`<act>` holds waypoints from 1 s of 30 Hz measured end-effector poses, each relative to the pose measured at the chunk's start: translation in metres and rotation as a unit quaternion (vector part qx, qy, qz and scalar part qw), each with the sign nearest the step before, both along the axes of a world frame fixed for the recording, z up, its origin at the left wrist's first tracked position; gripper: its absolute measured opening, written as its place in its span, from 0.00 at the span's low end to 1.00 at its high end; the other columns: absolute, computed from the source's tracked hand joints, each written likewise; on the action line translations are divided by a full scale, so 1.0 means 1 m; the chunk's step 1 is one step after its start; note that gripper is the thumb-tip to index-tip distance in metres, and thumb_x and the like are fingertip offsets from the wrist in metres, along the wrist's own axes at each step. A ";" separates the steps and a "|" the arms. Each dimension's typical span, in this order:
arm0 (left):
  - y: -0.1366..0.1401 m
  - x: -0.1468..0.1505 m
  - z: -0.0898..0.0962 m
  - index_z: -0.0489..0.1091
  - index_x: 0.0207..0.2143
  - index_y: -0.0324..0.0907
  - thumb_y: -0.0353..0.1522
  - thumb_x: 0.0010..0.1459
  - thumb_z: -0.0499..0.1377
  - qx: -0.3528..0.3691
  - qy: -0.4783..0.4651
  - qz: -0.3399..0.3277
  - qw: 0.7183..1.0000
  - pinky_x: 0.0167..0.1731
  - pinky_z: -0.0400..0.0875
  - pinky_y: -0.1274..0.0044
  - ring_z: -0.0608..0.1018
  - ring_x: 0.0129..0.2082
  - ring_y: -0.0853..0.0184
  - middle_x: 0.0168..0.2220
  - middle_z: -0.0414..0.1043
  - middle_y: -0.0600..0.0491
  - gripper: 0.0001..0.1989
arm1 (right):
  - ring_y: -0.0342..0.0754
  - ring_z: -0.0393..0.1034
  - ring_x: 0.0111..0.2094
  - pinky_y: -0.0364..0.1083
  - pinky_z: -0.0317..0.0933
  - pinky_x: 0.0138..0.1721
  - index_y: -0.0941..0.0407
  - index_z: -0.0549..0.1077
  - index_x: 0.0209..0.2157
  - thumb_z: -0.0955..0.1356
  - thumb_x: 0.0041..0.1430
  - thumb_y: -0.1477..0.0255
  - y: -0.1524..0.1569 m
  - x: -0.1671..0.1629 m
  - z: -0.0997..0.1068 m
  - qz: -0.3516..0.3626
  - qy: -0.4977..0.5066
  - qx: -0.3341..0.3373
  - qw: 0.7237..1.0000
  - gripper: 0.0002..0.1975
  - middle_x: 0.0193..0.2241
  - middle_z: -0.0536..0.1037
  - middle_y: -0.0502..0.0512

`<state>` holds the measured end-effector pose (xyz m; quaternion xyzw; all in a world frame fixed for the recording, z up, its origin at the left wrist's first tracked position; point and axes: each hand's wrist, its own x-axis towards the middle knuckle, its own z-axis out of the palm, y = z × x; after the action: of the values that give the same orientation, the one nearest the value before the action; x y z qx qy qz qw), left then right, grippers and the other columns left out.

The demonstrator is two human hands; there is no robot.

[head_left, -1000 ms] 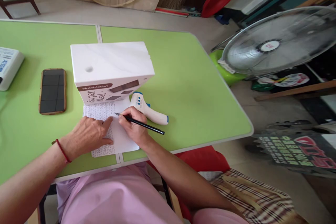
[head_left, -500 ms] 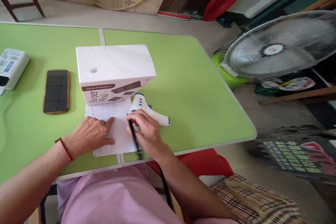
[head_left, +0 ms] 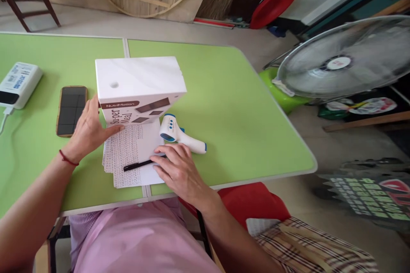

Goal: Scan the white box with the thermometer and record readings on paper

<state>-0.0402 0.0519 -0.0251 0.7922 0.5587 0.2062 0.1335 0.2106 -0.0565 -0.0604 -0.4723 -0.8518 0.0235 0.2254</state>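
A white box [head_left: 139,79] printed "NutriMotion Super Meal" stands on the handwritten sheets [head_left: 124,153]. My left hand [head_left: 89,126] is at its lower left corner, fingers along the left side and thumb stretched across the front; the fingertips are partly hidden. On the paper lies a black pen [head_left: 137,165], its right end under the fingers of my right hand [head_left: 177,170]. That hand rests palm down with fingers stretched and slightly apart. Just beyond it is a white and blue infrared thermometer [head_left: 182,136], lying on its side near the box.
A phone [head_left: 72,111] lies left of the box on the green table [head_left: 230,128]. Farther left is a white power bank [head_left: 21,85] with a cable plugged in. A large fan [head_left: 339,64] stands beyond the right edge, and a red chair seat [head_left: 253,200] is below the front edge.
My right hand has let the pen down onto the paper and flattened. My left hand has moved from the sheets up and left to the box's corner.
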 end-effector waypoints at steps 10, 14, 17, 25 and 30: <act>0.007 0.006 -0.014 0.59 0.56 0.39 0.44 0.53 0.67 -0.033 -0.201 0.015 0.979 0.53 0.71 0.64 0.75 0.53 0.57 0.54 0.70 0.41 0.34 | 0.51 0.70 0.42 0.58 0.60 0.53 0.56 0.77 0.40 0.65 0.64 0.80 0.001 -0.001 -0.011 0.007 0.028 0.010 1.000 0.10 0.40 0.77 0.58; 0.001 0.003 -0.009 0.63 0.53 0.40 0.48 0.52 0.66 -0.051 -0.272 0.046 0.960 0.48 0.74 0.63 0.76 0.50 0.53 0.51 0.74 0.43 0.33 | 0.51 0.71 0.42 0.59 0.59 0.54 0.56 0.77 0.40 0.66 0.64 0.79 0.002 -0.002 -0.013 0.007 0.037 0.013 0.999 0.08 0.40 0.77 0.58; -0.001 -0.001 -0.006 0.67 0.50 0.41 0.50 0.53 0.65 -0.101 -0.364 0.009 0.926 0.46 0.74 0.64 0.77 0.49 0.51 0.49 0.76 0.45 0.30 | 0.51 0.70 0.42 0.56 0.62 0.49 0.56 0.77 0.40 0.65 0.64 0.79 0.002 -0.003 -0.013 0.004 0.042 0.011 0.999 0.08 0.39 0.77 0.58; -0.003 -0.005 -0.003 0.68 0.52 0.44 0.47 0.53 0.66 -0.227 -0.346 -0.070 0.908 0.50 0.71 0.62 0.76 0.52 0.51 0.52 0.75 0.47 0.28 | 0.52 0.69 0.40 0.54 0.65 0.44 0.57 0.78 0.39 0.66 0.63 0.79 0.003 -0.003 -0.015 0.004 0.055 0.020 0.998 0.08 0.38 0.77 0.58; -0.004 -0.004 -0.003 0.65 0.55 0.41 0.48 0.52 0.66 -0.253 -0.295 -0.072 0.919 0.49 0.72 0.59 0.75 0.51 0.50 0.53 0.73 0.44 0.33 | 0.54 0.69 0.40 0.56 0.66 0.44 0.56 0.78 0.39 0.67 0.62 0.78 0.003 -0.006 -0.017 -0.006 0.038 0.040 0.998 0.08 0.34 0.77 0.57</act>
<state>-0.0441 0.0474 -0.0285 0.6738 0.4686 0.2721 0.5024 0.2050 -0.0538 -0.0772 -0.4669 -0.8399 0.0060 0.2766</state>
